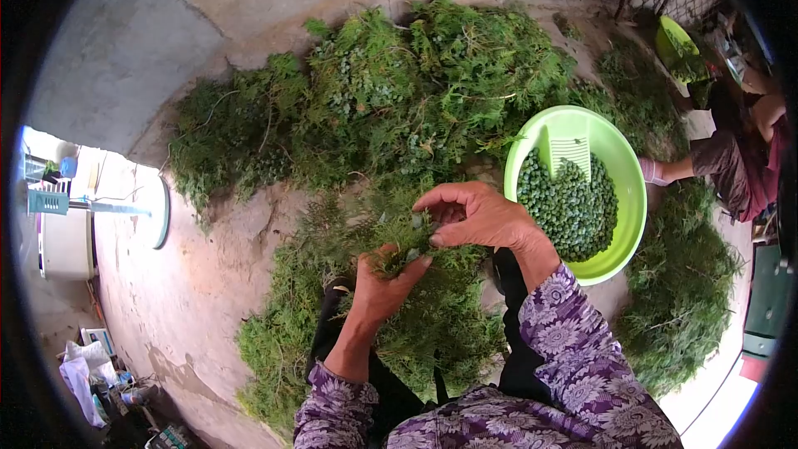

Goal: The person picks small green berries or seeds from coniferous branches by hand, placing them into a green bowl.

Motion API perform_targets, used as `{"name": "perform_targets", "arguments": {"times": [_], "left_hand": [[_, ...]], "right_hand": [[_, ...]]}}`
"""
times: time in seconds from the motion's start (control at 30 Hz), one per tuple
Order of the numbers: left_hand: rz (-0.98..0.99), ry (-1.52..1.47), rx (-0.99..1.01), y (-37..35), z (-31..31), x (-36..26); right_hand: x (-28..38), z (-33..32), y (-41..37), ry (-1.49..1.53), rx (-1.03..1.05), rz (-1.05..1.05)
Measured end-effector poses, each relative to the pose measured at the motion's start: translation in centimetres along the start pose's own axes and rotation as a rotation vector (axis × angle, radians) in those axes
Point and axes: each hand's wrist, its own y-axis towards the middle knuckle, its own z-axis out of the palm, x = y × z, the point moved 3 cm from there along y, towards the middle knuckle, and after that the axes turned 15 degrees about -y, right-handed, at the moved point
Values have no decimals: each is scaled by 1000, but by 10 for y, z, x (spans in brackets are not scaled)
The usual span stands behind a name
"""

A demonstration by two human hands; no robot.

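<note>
My left hand (382, 284) is closed around a leafy evergreen sprig (397, 259), its thumb pressed along the stems. Just above and to the right, my right hand (475, 214) has thumb and forefinger curled toward each other at the sprig's tip; what lies between the fingertips is too small to make out. To the right of that hand stands a light green plastic basin (575, 276) with a ribbed washboard panel (570, 143). Many small, round, bluish-green seed cones (573, 212) fill its bottom.
A large heap of evergreen branches (374, 83) lies ahead against the wall. More cut branches (283, 341) lie around my legs and right of the basin. Another person (731, 158) sits at the right near a second green basin (677, 41). A fan stand (156, 214) is at left.
</note>
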Motion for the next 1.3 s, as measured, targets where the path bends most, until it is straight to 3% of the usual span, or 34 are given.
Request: {"name": "perform_targets", "arguments": {"times": [0.47,0.67,0.83,0.97,1.3], "left_hand": [[-21,-18,22,-1,-2,-3],[-70,8,27,1,-7,3],[-64,-44,34,4,-5,4],[-154,-92,15,5,-3,5],[-142,-132,28,9,3,8]], "right_hand": [[2,2,2,-6,-19,-35],[2,6,3,-145,-161,40],[2,12,6,-286,-366,-83],[4,12,5,-357,-413,-98],[4,9,2,-373,-439,-11]]}}
